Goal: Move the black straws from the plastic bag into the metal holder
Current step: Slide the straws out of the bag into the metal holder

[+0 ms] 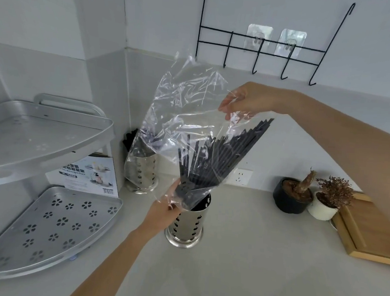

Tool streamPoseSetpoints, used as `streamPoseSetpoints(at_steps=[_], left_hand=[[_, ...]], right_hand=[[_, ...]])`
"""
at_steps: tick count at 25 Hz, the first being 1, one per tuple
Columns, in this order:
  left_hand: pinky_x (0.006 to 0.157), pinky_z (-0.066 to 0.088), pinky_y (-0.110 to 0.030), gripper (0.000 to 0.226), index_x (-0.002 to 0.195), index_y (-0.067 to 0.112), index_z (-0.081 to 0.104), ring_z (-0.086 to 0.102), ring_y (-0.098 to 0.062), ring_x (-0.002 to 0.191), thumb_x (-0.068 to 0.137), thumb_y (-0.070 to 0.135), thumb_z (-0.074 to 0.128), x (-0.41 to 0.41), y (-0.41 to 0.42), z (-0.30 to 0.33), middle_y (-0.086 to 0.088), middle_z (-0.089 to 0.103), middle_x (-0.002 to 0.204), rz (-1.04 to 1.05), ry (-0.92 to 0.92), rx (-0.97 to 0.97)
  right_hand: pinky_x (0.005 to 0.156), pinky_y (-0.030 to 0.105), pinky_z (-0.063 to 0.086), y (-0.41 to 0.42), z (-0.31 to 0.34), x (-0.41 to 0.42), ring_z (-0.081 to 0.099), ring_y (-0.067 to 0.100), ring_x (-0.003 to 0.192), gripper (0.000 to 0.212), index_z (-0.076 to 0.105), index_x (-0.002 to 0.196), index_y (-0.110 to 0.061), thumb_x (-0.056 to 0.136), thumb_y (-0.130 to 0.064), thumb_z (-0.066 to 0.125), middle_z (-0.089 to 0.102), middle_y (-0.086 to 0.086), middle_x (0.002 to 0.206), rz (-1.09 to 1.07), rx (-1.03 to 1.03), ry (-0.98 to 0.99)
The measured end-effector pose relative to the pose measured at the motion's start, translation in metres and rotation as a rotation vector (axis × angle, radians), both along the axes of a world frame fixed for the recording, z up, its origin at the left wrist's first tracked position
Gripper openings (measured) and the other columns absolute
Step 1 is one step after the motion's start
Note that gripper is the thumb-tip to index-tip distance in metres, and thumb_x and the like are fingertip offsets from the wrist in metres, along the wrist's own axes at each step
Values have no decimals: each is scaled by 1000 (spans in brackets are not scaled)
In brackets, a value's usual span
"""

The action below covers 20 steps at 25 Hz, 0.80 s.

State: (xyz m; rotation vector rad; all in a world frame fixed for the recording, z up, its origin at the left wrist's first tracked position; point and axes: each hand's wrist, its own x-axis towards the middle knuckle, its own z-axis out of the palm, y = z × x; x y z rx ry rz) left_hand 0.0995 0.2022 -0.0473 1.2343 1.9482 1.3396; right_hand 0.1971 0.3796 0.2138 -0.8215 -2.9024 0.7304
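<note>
A clear plastic bag (187, 114) hangs in the air over the counter. Inside it a fan of black straws (221, 157) slants down, their lower ends over the mouth of a perforated metal holder (188, 224) standing on the counter. My right hand (246, 100) pinches the upper edge of the bag. My left hand (163, 213) grips the bag's lower end beside the holder's rim. Whether any straw tips are inside the holder is hidden by the bag.
A second metal holder (142, 169) with black straws stands in the corner behind. A grey two-tier corner shelf (44, 217) and a printed box (87, 172) are left. Two potted plants (297, 193) and a wooden board (374, 232) sit right. A black wire hook rack (267, 50) hangs on the wall.
</note>
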Motion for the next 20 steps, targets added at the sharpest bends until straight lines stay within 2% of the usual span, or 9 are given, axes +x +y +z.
streamPoseSetpoints(at_steps=[2,5,7,9,11,12,14,17,20], left_hand=[[66,44,-3,67,133,33,18,56,8,60,83,4,53,1,0,1,16,61,53,5,-15,5],[70,46,-12,70,131,41,14,59,-5,66,83,8,53,-3,-1,-4,4,66,61,21,-31,13],[69,48,-19,65,132,37,19,59,-10,67,84,6,51,-4,-2,-3,-5,61,66,31,-6,-38],[63,50,-19,44,123,28,42,52,0,53,85,7,49,-1,-6,-1,2,55,60,47,48,-125],[51,42,-10,27,106,4,60,45,-2,40,83,9,48,0,-6,-5,4,49,54,80,84,-203],[45,35,-10,28,105,-4,59,41,-4,35,83,10,48,0,-6,-7,4,44,50,99,78,-222],[41,31,-10,39,122,4,51,38,-6,32,84,12,50,3,-9,-7,-2,41,50,98,34,-193],[57,41,-1,65,131,40,26,58,1,58,82,14,60,5,-18,-8,3,56,81,69,-73,-27],[71,44,-5,56,125,41,40,60,-5,94,79,23,66,4,-23,-7,7,61,107,90,-306,63]], right_hand=[[80,28,48,-3,-4,-1,59,17,89,30,62,113,-15,86,-29,60,60,-4,101,23,30,-30],[73,24,47,-4,-6,-1,65,16,81,26,63,108,-15,86,-28,59,65,-3,93,13,-10,0],[73,24,48,-4,-6,-1,64,17,77,26,63,108,-14,86,-27,60,66,-3,88,7,-10,11],[78,28,49,-2,-4,-2,62,17,76,24,64,105,-13,86,-27,60,67,-2,86,-5,20,47],[75,26,48,-2,-1,-2,61,15,75,18,66,97,-17,84,-28,62,68,4,90,-16,33,56],[71,24,47,-1,-2,-2,60,14,74,13,66,92,-20,84,-29,62,67,6,93,-16,35,43],[62,19,45,0,-6,0,62,16,77,5,64,84,-25,84,-30,62,67,6,98,-15,30,24],[60,20,44,3,-12,2,65,27,93,8,65,87,-23,84,-29,63,69,12,103,-35,39,30],[71,25,49,5,-14,2,67,27,94,18,67,96,-17,83,-29,63,69,13,100,-60,51,44]])
